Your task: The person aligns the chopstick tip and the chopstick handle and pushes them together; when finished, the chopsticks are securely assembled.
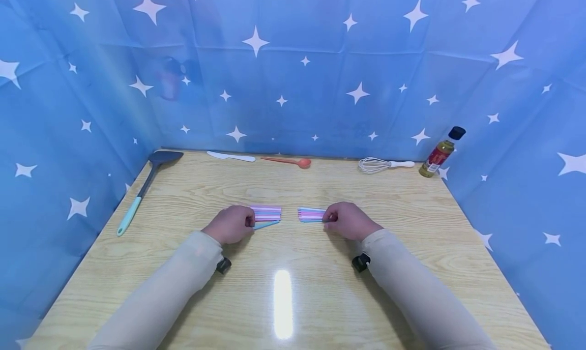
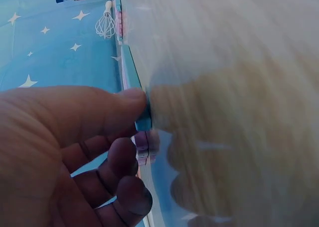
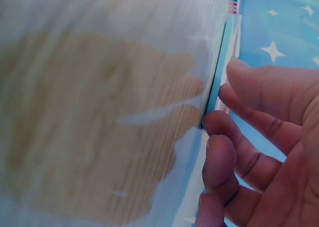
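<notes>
Two rows of slim pastel sticks lie side by side on the wooden table, the left row (image 1: 270,212) and the right row (image 1: 311,215), with a gap between them. My left hand (image 1: 232,224) pinches the outer end of a blue stick (image 1: 267,225). That stick slants slightly from the front of its row. In the left wrist view its blunt end (image 2: 143,123) shows under my thumb. My right hand (image 1: 349,221) holds the outer end of the right row between thumb and curled fingers. A blue stick (image 3: 218,82) lies along that row's near side. Both rows' outer ends are partly hidden by my hands.
Along the back edge lie a white knife (image 1: 231,156), a red spoon (image 1: 302,163) and a whisk (image 1: 377,165). An oil bottle (image 1: 437,159) stands at the back right. A dark spatula (image 1: 145,182) lies along the left edge. A blue star curtain (image 1: 293,75) surrounds the table.
</notes>
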{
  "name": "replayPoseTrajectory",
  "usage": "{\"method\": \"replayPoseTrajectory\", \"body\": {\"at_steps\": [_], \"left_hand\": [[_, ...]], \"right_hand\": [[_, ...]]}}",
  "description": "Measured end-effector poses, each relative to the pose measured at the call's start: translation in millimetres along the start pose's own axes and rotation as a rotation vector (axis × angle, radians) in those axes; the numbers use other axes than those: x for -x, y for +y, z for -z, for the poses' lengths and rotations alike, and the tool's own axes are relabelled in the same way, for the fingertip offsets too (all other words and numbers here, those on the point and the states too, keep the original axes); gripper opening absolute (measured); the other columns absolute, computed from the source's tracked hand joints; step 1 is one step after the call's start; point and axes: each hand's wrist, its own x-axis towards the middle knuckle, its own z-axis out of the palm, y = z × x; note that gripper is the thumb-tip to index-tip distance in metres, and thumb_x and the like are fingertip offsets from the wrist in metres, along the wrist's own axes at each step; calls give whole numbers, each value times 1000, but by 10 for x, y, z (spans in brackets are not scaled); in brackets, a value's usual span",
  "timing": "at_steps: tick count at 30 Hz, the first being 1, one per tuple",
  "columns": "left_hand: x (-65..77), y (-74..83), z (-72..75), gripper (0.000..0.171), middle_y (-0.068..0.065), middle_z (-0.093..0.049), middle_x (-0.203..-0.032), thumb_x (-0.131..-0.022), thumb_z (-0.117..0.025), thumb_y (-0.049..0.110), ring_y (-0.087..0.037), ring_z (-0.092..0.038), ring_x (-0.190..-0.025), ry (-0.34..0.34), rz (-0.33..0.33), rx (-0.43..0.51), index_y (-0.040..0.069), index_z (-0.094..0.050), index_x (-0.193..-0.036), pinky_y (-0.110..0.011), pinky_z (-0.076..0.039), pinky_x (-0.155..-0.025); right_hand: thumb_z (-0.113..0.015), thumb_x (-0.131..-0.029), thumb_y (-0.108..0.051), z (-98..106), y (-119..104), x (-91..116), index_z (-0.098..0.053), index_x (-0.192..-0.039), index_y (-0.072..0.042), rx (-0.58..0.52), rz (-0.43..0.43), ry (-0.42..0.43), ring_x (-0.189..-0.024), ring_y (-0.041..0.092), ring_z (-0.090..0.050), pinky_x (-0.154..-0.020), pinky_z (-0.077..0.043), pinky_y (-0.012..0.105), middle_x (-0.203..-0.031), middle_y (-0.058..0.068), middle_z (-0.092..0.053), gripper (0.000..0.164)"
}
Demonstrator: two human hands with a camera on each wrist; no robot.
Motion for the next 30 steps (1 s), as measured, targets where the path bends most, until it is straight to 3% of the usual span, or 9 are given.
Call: {"method": "replayPoseTrajectory", "body": {"at_steps": [7, 13, 17, 21, 27, 30], "left_hand": [[26, 1, -21, 12, 1, -61, -86, -91, -70, 10, -16, -55, -76, 27, -10, -5, 16, -65, -83, -34, -47, -71], [78, 18, -32, 8, -1, -60, -87, -100, -62, 11, -16, -54, -75, 78, -18, 149, 13, -63, -92, -33, -47, -71], [92, 40, -44, 6, -2, -59, -86, -105, -61, 12, -15, -53, -74, 101, -33, 266, 11, -61, -99, -31, -46, -69], [110, 76, -47, 4, -3, -59, -89, -104, -63, 11, -17, -54, -78, 148, -67, 422, 10, -62, -100, -30, -47, -71], [111, 119, -54, 3, -6, -60, -91, -104, -62, 10, -19, -53, -79, 241, -67, 653, 8, -63, -103, -26, -46, -69], [96, 151, -73, 5, -8, -61, -93, -103, -62, 7, -19, -56, -81, 275, -57, 745, 3, -62, -106, -26, -51, -72]], "right_hand": [[-79, -92, -14, -10, -9, -4, -71, -90, -16, 70, -22, -26, -74, 18, -56, -69, -47, 34, -85, 1, -64, 9], [-74, -95, -10, -29, -42, 18, -68, -86, -14, 140, -30, -36, -75, 18, -56, -73, -47, 34, -83, 1, -63, 11], [-69, -100, -11, -37, -71, 58, -66, -87, -12, 128, -46, -50, -74, 18, -55, -72, -46, 34, -82, 2, -61, 14], [-63, -104, -12, -46, -86, 109, -64, -91, -11, 47, -30, -34, -75, 18, -55, -70, -46, 34, -84, 3, -60, 13], [-64, -104, -10, -91, -95, 160, -68, -103, -10, -205, 45, 50, -84, 20, -55, -76, -48, 35, -92, 4, -63, 4], [-65, -104, -11, -128, -99, 172, -72, -112, -11, -301, 70, 82, -89, 20, -57, -80, -49, 35, -98, 4, -65, 10]]}}
